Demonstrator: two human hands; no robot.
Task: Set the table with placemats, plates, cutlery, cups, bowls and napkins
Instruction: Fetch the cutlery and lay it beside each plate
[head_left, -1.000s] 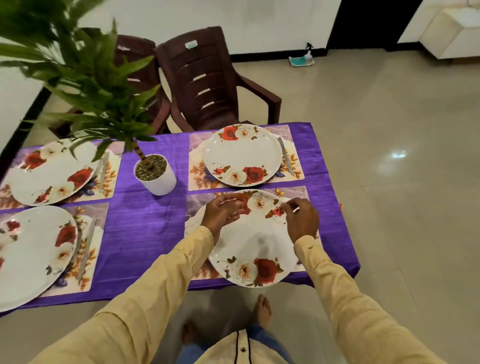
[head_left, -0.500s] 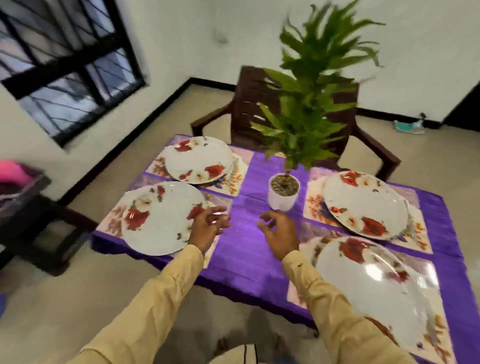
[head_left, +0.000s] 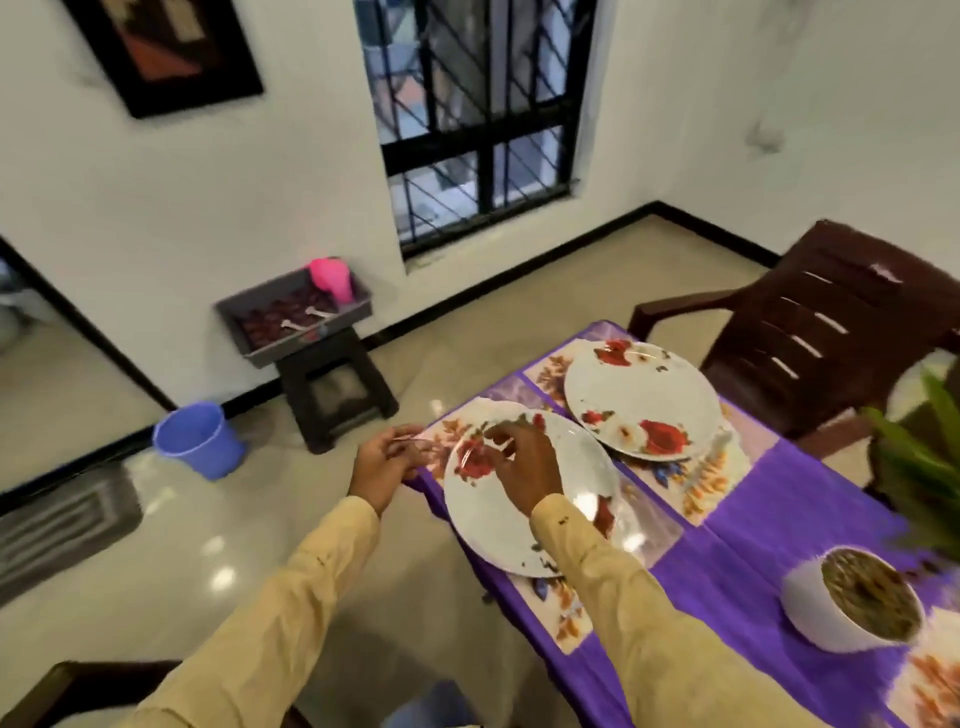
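Two hands apart at the left edge of the purple-clothed tabletop (head_left: 753, 545): left hand (head_left: 384, 465) just off the edge, pinching a thin pale piece of cutlery (head_left: 415, 439); right hand (head_left: 524, 465) over the near white round flower-printed plate (head_left: 498, 519), fingers curled, perhaps round a second thin piece, too blurred to tell.

Cutlery probably light, stiff and a little slippery; best pinched mid-handle and laid flat beside the plate. Plates rigid, likely breakable; best lifted by the rim.

Counted: two plates, the far plate (head_left: 639, 400) matching the near; two floral placemats (head_left: 711, 478) beneath them; one pink cup (head_left: 330, 278) and two pale spoons (head_left: 317, 312) in a grey tray (head_left: 311, 347) on a dark stool (head_left: 337, 395), far left.
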